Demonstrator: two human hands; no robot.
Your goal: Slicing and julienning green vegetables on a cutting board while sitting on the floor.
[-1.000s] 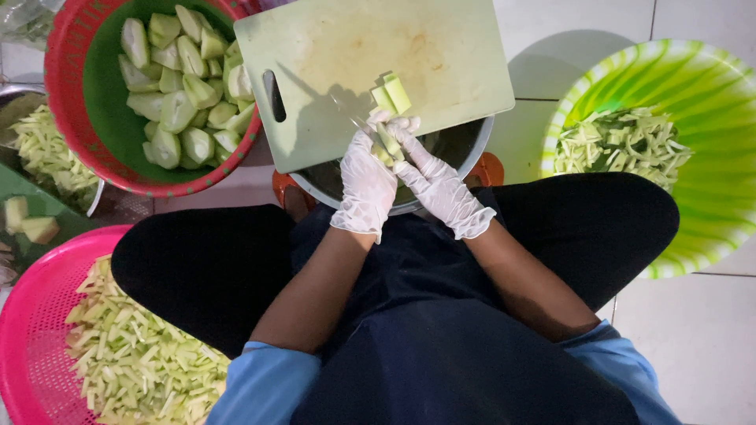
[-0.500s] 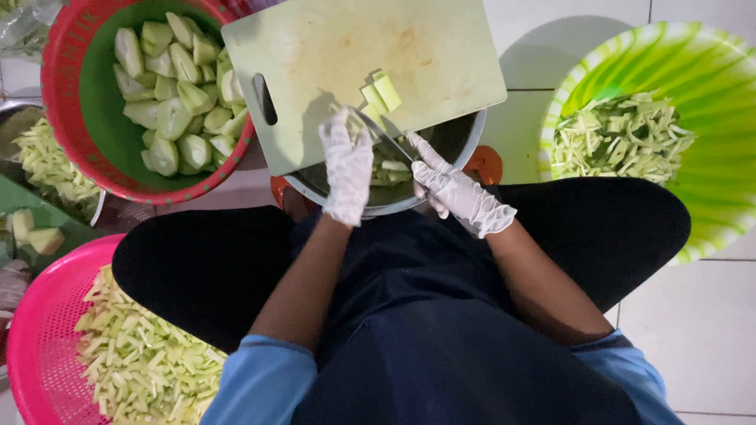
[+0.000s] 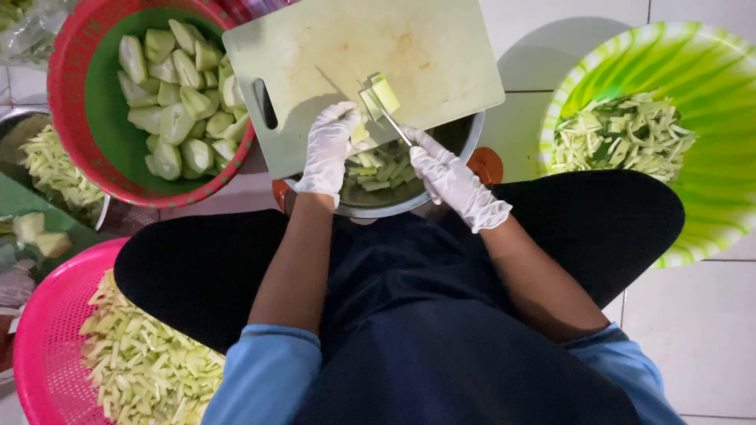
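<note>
Left hand (image 3: 329, 148) now back at cutting board (image 3: 331, 55).

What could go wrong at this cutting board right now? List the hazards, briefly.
1. The left hand holds a pale green piece right beside the knife in the right hand; a slip could nick the thin glove.
2. The cutting board lies across the metal bowl with much of it overhanging, so hard pressure might tip it.
3. Cut strips may miss the bowl and land on the lap.
</note>
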